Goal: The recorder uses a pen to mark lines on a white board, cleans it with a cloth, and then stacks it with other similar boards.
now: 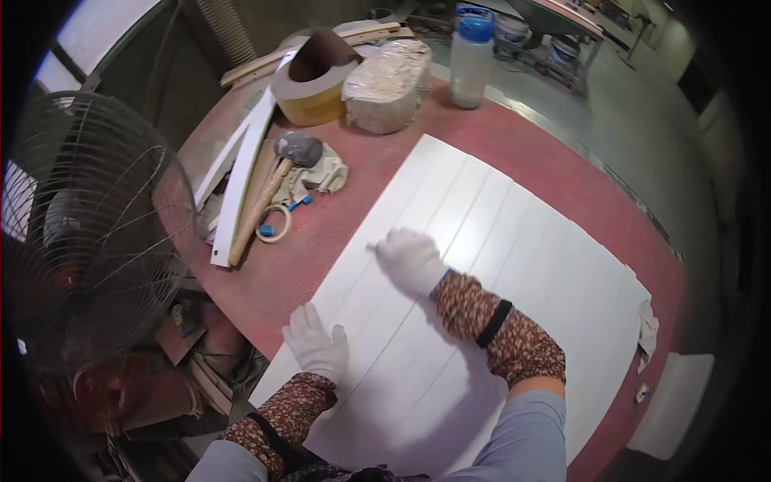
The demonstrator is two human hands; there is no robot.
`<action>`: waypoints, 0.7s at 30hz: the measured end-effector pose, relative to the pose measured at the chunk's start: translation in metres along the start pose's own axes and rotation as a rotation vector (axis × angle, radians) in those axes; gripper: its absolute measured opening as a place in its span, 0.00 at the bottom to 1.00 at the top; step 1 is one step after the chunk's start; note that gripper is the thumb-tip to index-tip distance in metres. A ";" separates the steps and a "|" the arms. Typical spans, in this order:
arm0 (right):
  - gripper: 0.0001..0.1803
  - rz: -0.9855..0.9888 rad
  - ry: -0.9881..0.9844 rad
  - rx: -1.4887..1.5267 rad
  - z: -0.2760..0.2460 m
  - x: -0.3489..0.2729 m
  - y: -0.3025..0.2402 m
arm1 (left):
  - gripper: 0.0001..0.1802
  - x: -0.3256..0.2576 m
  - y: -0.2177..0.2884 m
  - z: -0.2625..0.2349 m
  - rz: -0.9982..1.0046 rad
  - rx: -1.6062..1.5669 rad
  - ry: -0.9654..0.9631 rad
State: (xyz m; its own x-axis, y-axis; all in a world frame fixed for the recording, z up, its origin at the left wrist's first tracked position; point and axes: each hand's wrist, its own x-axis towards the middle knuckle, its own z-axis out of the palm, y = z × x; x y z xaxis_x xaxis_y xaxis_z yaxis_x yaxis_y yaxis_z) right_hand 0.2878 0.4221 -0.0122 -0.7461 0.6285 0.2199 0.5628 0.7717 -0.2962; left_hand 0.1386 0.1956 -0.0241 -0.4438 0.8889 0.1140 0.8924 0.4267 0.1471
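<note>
Several long white strips or boards (514,281) lie side by side on a red-topped table (554,161), with thin seams between them. My left hand (316,341), in a white glove, rests on the boards near their left edge, fingers spread and holding nothing. Farther out, my gloved right hand (408,259) is closed low over the boards. A small grey tip pokes out at its left side; what it belongs to is hidden by the fingers. Patterned brown sleeve covers are on both my forearms.
Left on the table lie a rubber mallet (297,149), a tape roll (274,224), a rag (328,170) and white strips (250,161). Behind stand a wide abrasive roll (309,104), a plastic-wrapped block (385,100) and a blue-lidded bottle (471,68). A caged fan (88,225) stands left.
</note>
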 end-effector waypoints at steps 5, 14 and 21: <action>0.09 0.674 0.058 -0.288 -0.077 -0.021 0.179 | 0.42 -0.001 0.007 0.002 -0.010 -0.054 -0.021; 0.06 -0.137 -0.047 0.035 -0.046 -0.141 0.010 | 0.42 -0.001 -0.006 0.003 0.040 0.018 0.034; 0.14 0.794 0.079 -0.366 -0.095 -0.080 0.229 | 0.42 0.001 0.009 0.008 -0.004 -0.050 -0.025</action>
State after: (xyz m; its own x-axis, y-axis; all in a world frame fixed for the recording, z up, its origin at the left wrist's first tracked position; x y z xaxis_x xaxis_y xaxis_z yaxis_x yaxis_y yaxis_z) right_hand 0.5104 0.5579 -0.0091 -0.0664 0.9874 0.1434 0.9941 0.0778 -0.0756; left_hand 0.1467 0.2020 -0.0308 -0.4448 0.8913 0.0883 0.8850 0.4222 0.1961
